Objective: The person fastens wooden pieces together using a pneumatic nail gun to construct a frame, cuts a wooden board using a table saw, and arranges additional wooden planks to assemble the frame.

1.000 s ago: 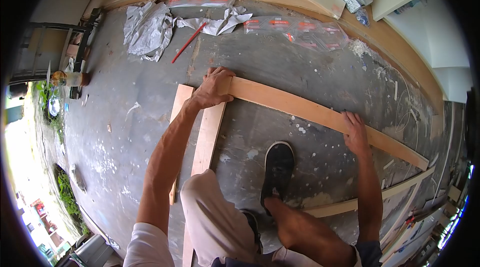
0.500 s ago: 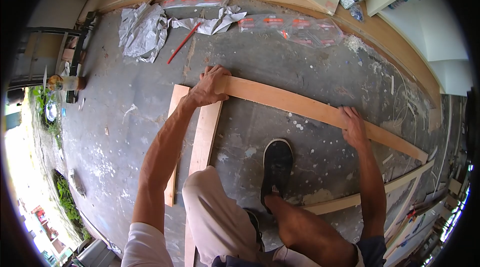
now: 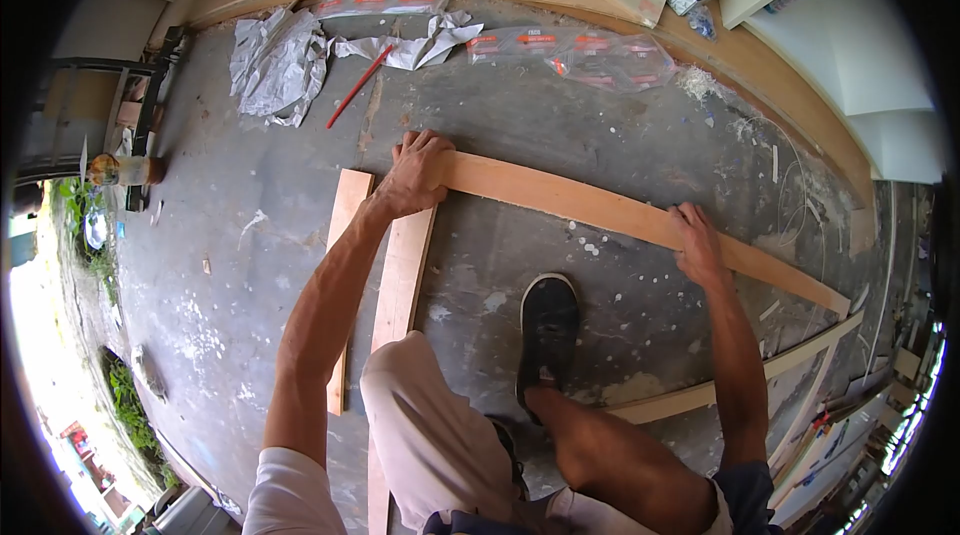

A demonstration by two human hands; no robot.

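The board (image 3: 560, 197) is set crosswise ahead of the shoe (image 3: 549, 325), its long axis slanted from upper left to lower right; whether it is rested on the floor (image 3: 240, 255) or held just above cannot be told. Its left end is grasped by the left hand (image 3: 418, 175), the fingers bent over the far edge. Farther right, past its middle, it is gripped across its width by the right hand (image 3: 697, 242), the fingers curled. Below the left hand a rail (image 3: 405, 270) is pointed toward the body; the corner between the two is covered by that hand. A shorter plank (image 3: 348, 225) is laid beside the rail. Near the board's right end a batten (image 3: 740, 382) is seen. Beyond, a red stick (image 3: 360, 87), crumpled paper (image 3: 280, 65) and plastic wrap (image 3: 610, 57) are strewn.
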